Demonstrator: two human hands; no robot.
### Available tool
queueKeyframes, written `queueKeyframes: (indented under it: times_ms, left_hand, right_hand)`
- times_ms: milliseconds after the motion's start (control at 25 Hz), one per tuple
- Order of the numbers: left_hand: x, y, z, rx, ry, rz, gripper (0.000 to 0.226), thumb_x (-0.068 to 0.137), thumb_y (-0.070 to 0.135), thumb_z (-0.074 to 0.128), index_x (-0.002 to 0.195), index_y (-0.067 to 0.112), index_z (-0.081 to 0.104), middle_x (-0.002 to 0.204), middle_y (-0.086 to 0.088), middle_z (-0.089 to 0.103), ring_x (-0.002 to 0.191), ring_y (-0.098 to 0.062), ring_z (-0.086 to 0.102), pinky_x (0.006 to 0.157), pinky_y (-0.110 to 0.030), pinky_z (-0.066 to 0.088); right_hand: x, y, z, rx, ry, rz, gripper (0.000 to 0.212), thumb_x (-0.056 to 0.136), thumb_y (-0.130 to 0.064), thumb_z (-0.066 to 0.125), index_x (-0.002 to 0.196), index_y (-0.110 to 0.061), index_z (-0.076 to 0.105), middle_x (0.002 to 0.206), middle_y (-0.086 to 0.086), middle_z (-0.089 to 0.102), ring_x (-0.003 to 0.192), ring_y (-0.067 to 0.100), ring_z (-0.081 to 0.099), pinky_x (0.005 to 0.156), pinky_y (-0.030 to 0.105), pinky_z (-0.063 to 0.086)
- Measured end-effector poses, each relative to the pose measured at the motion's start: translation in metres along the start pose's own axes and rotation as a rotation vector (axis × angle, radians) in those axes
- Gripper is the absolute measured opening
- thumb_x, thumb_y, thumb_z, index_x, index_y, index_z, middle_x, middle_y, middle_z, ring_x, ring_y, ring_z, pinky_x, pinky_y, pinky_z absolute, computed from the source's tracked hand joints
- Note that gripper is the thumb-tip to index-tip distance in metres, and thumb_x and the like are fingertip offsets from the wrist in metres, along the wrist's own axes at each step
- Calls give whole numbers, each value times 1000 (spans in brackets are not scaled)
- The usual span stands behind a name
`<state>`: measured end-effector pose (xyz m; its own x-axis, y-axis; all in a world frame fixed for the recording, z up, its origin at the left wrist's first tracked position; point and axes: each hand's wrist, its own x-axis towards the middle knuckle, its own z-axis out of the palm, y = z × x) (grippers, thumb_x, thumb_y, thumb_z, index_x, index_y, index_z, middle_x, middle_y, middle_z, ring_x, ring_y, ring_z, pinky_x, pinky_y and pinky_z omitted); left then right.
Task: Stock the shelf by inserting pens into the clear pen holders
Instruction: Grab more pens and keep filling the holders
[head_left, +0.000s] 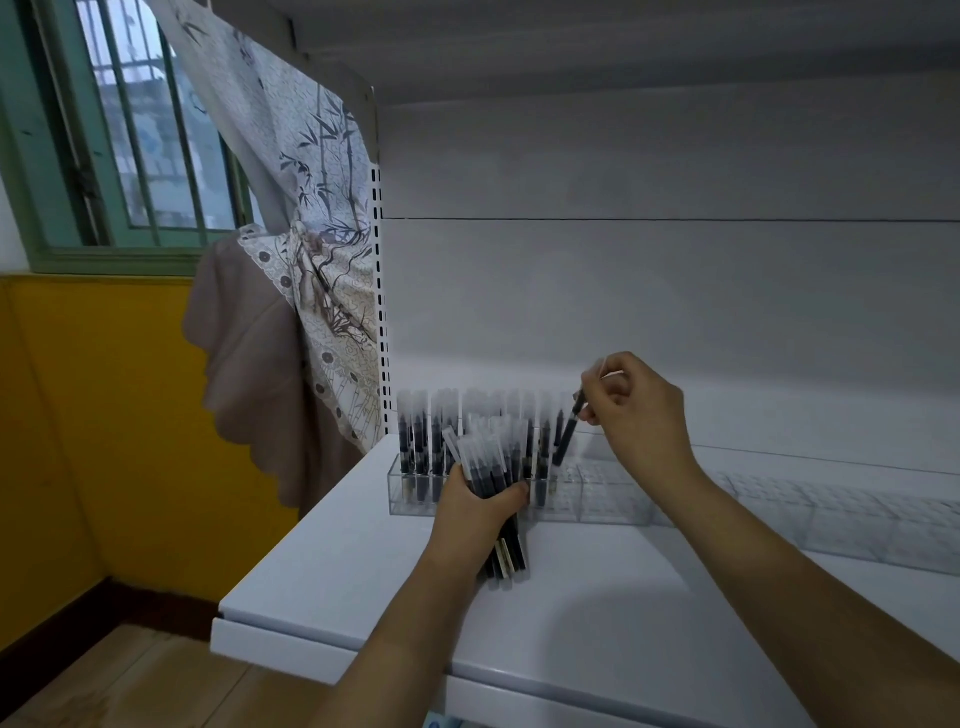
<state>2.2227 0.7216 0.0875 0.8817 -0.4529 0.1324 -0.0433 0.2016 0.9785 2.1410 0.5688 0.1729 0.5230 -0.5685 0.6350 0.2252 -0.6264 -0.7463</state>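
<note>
Nearest, the left hand (475, 506) grips a bundle of black pens (491, 470), too tightly packed to count, while the right hand (631, 410) beyond it pinches one pen (569, 431), tilted over a slot. Both hands work above a white shelf (597, 587). Just past the left hand stands a clear pen holder (415, 493) with upright pens; emptier holders (831, 519) run rightwards from the right hand, and a patterned curtain (317, 218) and window (145, 130) lie far left.

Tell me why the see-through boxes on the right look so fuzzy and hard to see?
In the head view, the clear pen holders are transparent against a white shelf in dim light, so their edges fade; the wide-angle lens also smears the right edge. The pen in the right hand stays sharper.
</note>
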Motion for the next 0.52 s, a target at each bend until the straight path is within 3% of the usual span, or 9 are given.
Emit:
queueKeyframes:
  times_ms: [240, 520]
  left_hand:
    - [0, 0, 0, 10, 11, 3, 41, 79, 10, 78, 116, 17, 60, 103, -5, 73, 92, -19, 71, 74, -29, 59]
    - [0, 1, 1, 6, -6, -1, 40, 80, 9, 77, 116, 16, 61, 102, -7, 73, 90, -20, 71, 72, -28, 59]
  right_hand:
    - [0, 20, 5, -86, -95, -30, 7, 96, -22, 62, 90, -18, 60, 76, -1, 71, 66, 6, 70, 70, 23, 58]
    - [5, 35, 16, -390, -294, -18, 18, 97, -27, 60, 85, -14, 61, 71, -2, 70, 57, 3, 66, 64, 25, 53]
